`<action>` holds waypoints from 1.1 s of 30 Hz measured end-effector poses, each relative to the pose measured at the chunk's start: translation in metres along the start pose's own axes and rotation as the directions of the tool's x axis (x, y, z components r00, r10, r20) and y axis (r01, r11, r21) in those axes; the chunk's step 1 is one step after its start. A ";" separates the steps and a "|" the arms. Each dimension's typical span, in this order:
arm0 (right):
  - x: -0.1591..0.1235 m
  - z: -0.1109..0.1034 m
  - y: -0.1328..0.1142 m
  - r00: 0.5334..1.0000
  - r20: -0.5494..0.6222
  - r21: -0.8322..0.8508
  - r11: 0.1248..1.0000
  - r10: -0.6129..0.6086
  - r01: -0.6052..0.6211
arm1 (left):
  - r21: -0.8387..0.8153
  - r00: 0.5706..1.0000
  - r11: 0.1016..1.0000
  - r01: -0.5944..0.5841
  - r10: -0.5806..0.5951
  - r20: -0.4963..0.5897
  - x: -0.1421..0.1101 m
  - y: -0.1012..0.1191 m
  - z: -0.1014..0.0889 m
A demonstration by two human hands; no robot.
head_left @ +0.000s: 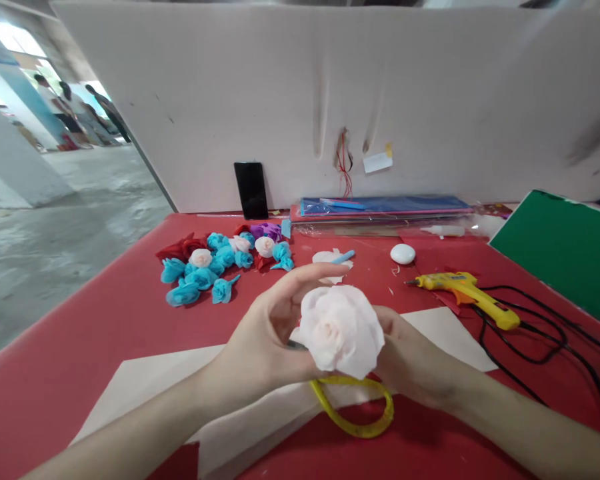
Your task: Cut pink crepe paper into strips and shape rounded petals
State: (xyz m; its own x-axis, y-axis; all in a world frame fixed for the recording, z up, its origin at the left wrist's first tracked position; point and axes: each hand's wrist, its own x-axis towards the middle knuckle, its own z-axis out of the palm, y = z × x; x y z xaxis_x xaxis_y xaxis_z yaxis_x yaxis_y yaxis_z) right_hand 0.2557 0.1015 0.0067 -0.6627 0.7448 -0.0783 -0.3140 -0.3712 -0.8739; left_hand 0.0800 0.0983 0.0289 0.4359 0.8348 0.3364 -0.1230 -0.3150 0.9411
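Note:
A pale pink paper rose (pixel 341 330) is held up between my two hands, its open petals facing me. My left hand (pixel 275 327) curves round its left side, the thumb below the bloom and the forefinger arched above. From the right, my right hand (pixel 405 353) closes in behind the petals; its fingertips and the rose's base are hidden. Under the bloom shows a yellow loop (pixel 365 430), perhaps a scissors handle; what it joins is covered. Pale paper sheets (pixel 260 420) lie beneath my forearms on the red table (pixel 105 300).
Blue, red, pink and purple paper flowers (pixel 200 277) cluster at the left. A yellow glue gun (pixel 470 293) with a black cord lies right, near a white oval object (pixel 403 253). A phone (pixel 251 190) leans on the white board (pixel 205 100); wrapped paper (pixel 405 205) lies along it.

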 end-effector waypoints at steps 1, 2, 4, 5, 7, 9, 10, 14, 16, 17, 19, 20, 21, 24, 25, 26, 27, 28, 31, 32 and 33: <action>-0.001 0.000 -0.003 1.000 -0.011 -0.004 1.000 -0.009 0.009 | 0.029 0.999 1.000 0.005 -0.006 0.043 0.001 0.001 -0.004; -0.002 0.000 -0.006 1.000 -0.015 -0.016 1.000 -0.023 0.022 | 0.044 0.995 0.999 -0.002 -0.003 0.102 0.001 0.001 -0.008; -0.004 -0.001 -0.011 0.998 0.005 -0.071 0.995 -0.066 0.067 | 0.019 0.974 1.000 -0.023 0.018 0.228 0.003 0.002 -0.016; -0.005 -0.001 -0.014 0.996 0.023 -0.110 0.990 -0.090 0.092 | -0.018 0.964 0.999 -0.041 0.045 0.261 0.004 0.002 -0.019; -0.006 -0.002 -0.017 0.991 0.045 -0.199 0.971 -0.128 0.134 | -0.071 0.963 0.993 -0.090 0.105 0.247 0.005 0.003 -0.022; -0.007 -0.003 -0.018 0.988 0.042 -0.261 0.953 -0.150 0.156 | -0.041 0.969 0.992 -0.119 0.125 0.211 0.006 0.004 -0.022; -0.007 -0.002 -0.018 0.987 0.041 -0.283 0.945 -0.156 0.161 | -0.011 0.969 0.992 -0.128 0.128 0.213 0.006 0.005 -0.021; -0.006 0.000 -0.017 0.987 0.056 -0.312 0.936 -0.153 0.163 | 0.081 0.958 0.987 -0.139 0.114 0.263 0.006 0.012 -0.015; -0.006 0.000 -0.015 0.989 0.054 -0.289 0.946 -0.135 0.145 | 0.112 0.958 0.980 -0.165 0.132 0.255 0.006 0.015 -0.013; -0.006 0.000 -0.014 0.991 0.048 -0.268 0.954 -0.125 0.133 | 0.128 0.957 0.976 -0.178 0.141 0.252 0.007 0.015 -0.013; -0.006 -0.002 -0.011 0.994 0.032 -0.239 0.965 -0.104 0.108 | 0.147 0.959 0.969 -0.196 0.159 0.234 0.007 0.016 -0.012; -0.006 -0.003 -0.009 0.995 0.023 -0.233 0.968 -0.094 0.097 | 0.150 0.962 0.969 -0.198 0.163 0.219 0.007 0.015 -0.011; -0.006 -0.005 -0.007 0.996 0.017 -0.234 0.968 -0.084 0.086 | 0.144 0.965 0.970 -0.195 0.164 0.203 0.007 0.014 -0.010; -0.005 -0.010 -0.004 0.998 0.006 -0.255 0.965 -0.066 0.065 | 0.081 0.978 0.984 -0.157 0.144 0.153 0.006 0.010 -0.008; -0.005 -0.010 -0.003 0.998 0.006 -0.256 0.964 -0.070 0.069 | 0.047 0.982 0.989 -0.139 0.132 0.138 0.005 0.009 -0.007; -0.004 -0.010 -0.003 0.997 0.008 -0.249 0.966 -0.074 0.074 | 0.010 0.986 0.993 -0.118 0.116 0.123 0.005 0.007 -0.006; -0.004 -0.010 -0.002 0.997 0.006 -0.235 0.969 -0.074 0.074 | -0.027 0.989 0.995 -0.095 0.097 0.109 0.004 0.006 -0.006; -0.003 -0.009 -0.002 0.997 -0.002 -0.216 0.974 -0.072 0.070 | -0.061 0.992 0.996 -0.071 0.077 0.101 0.004 0.004 -0.005; -0.001 -0.004 -0.002 0.997 -0.038 -0.158 0.985 -0.070 0.063 | -0.142 0.995 0.990 -0.018 0.032 0.099 0.003 0.002 -0.004; -0.001 -0.003 -0.002 0.996 -0.046 -0.153 0.986 -0.078 0.070 | -0.161 0.995 0.987 -0.010 0.025 0.097 0.003 0.002 -0.003; -0.001 -0.003 -0.002 0.995 -0.047 -0.152 0.985 -0.092 0.084 | -0.175 0.996 0.985 -0.004 0.020 0.091 0.002 0.002 -0.003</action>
State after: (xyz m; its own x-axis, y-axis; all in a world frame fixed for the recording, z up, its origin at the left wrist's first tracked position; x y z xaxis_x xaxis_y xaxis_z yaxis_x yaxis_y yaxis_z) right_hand 0.2586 0.1033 0.0074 -0.5984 0.8009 -0.0199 -0.2613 -0.2186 -0.9402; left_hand 0.0784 0.1007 0.0319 0.5128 0.7835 0.3510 -0.2786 -0.2348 0.9312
